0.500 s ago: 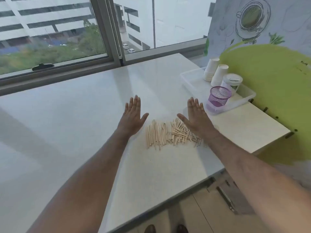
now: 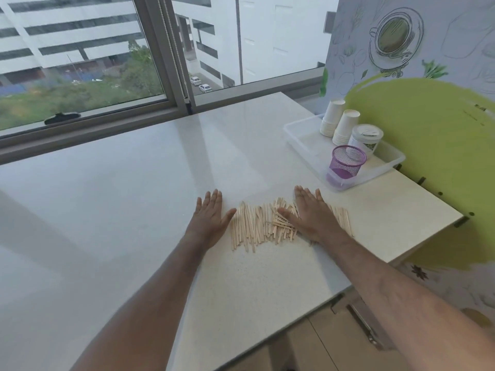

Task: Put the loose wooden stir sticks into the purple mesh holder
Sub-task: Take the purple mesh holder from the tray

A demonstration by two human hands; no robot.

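A loose pile of pale wooden stir sticks [image 2: 257,226] lies flat on the white table [image 2: 134,196], spread in a wide band. My left hand [image 2: 210,218] rests flat at the pile's left edge, fingers apart, holding nothing. My right hand [image 2: 310,215] lies flat over the pile's right part, covering some sticks, fingers spread. The purple mesh holder [image 2: 347,162] stands upright at the near end of a clear plastic tray [image 2: 300,137], beyond my right hand. It looks empty.
In the tray stand two stacks of white paper cups [image 2: 332,117] and a lidded white tub [image 2: 365,140]. A green and grey wall [image 2: 428,129] borders the right side. The table's front edge runs diagonally below my forearms. A window lies behind.
Both hands have dropped a little closer to the table and the sticks. My right hand now lies further over the pile's right part. The sticks have not moved.
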